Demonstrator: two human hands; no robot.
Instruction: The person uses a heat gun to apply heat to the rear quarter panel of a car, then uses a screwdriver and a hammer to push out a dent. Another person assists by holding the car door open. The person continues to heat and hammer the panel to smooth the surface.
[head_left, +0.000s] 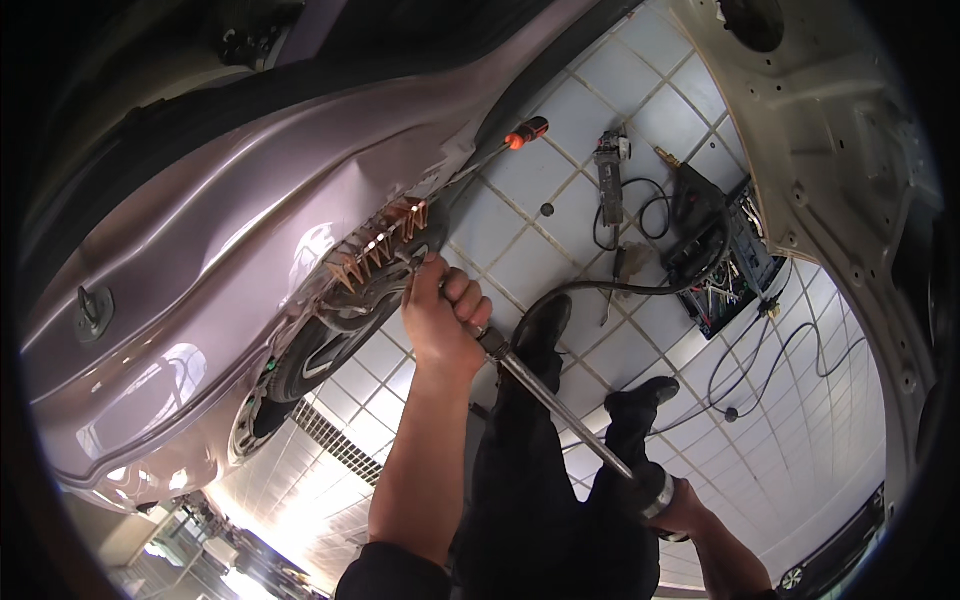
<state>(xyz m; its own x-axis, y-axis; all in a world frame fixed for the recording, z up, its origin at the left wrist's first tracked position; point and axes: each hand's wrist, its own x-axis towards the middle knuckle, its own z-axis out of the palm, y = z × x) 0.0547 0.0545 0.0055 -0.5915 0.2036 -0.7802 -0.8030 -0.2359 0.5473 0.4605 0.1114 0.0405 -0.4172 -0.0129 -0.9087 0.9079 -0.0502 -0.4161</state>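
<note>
My left hand [445, 318] is closed around the front end of a slide hammer [560, 402], close to the car's edge. Its shiny rod slants down toward my lower right, where my right hand [682, 508] wraps the grip end behind the dark sliding weight. Just beyond my left fingers, a row of copper-coloured pull tabs [375, 250] stands along the creased edge of the pinkish-silver car body panel [270, 235]. My left hand hides where the hammer's tip meets the tabs. An orange-and-black screwdriver [527, 132] sticks out from the panel edge farther along.
A wheel [310, 350] sits beneath the panel. On the tiled floor lie an angle grinder [610, 175], a black toolbox [735, 285] full of tools, and looping cables [740, 370]. A thick black hose [590, 285] runs near my feet. An open car door [830, 140] curves along the right.
</note>
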